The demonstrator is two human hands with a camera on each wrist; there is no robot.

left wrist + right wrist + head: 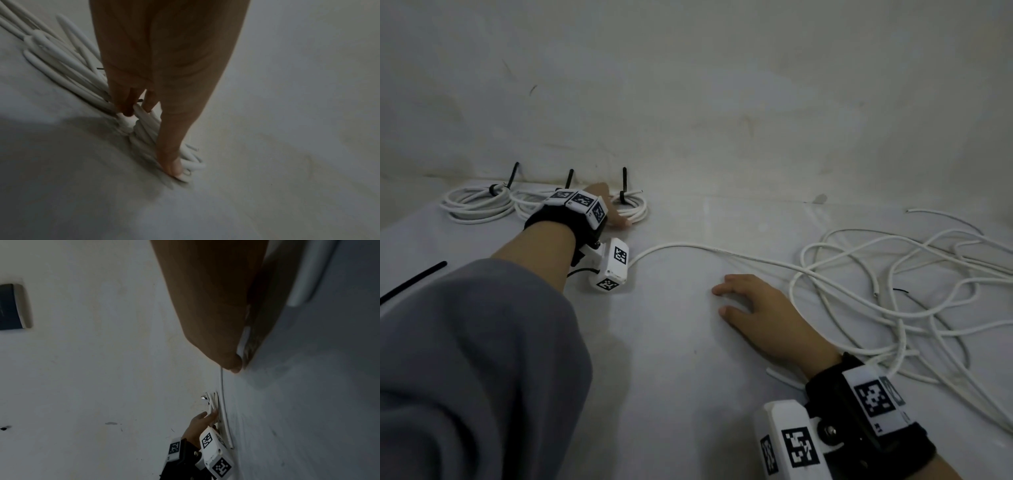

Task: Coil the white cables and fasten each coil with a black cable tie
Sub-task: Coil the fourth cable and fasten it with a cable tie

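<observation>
The left arm (482,342) (in a grey sleeve) stretches far forward, and the left hand (607,205) lies low at the end of its reach, fingers (170,146) straight and pointing down. The right hand (760,308) rests nearer the body, palm down, fingers loosely spread and holding nothing.

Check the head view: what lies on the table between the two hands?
One loose white cable crosses the bare table between the left hand at the tied coils and the right hand; nothing else.
</observation>
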